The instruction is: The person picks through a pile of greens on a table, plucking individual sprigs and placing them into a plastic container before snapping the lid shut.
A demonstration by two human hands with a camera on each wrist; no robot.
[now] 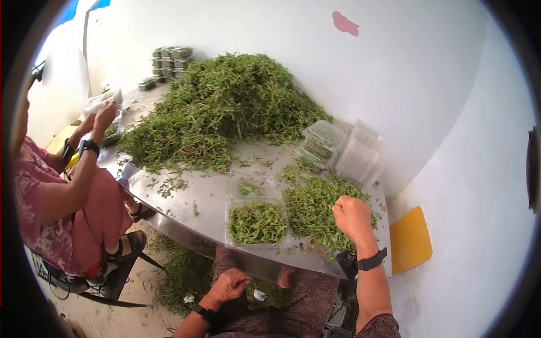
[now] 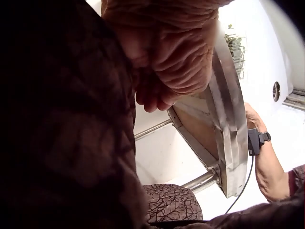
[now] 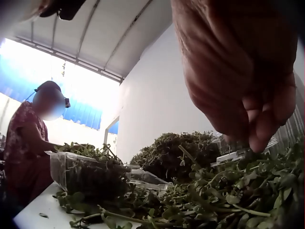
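Observation:
My right hand (image 1: pixel 352 217) hovers over a loose heap of leafy green stems (image 1: pixel 315 205) near the table's right side. Its fingers curl downward, and nothing shows between them in the right wrist view. To the left of that heap, a clear plastic container (image 1: pixel 227 228) stands filled with the same greens, its clear lid raised behind it. My left hand (image 1: pixel 230 284) is low by my lap, below the table's front edge. Its fingers hang loosely curled, and no object shows in them.
A large mound of greens (image 1: pixel 242 96) covers the table's back. Filled containers (image 1: pixel 321 135) and a stack of clear empty ones (image 1: pixel 360 155) stand at right. More packed boxes (image 1: pixel 172 62) are stacked at back left. Another person (image 1: pixel 67 208) sits at left. A yellow board (image 1: pixel 411 239) leans at right.

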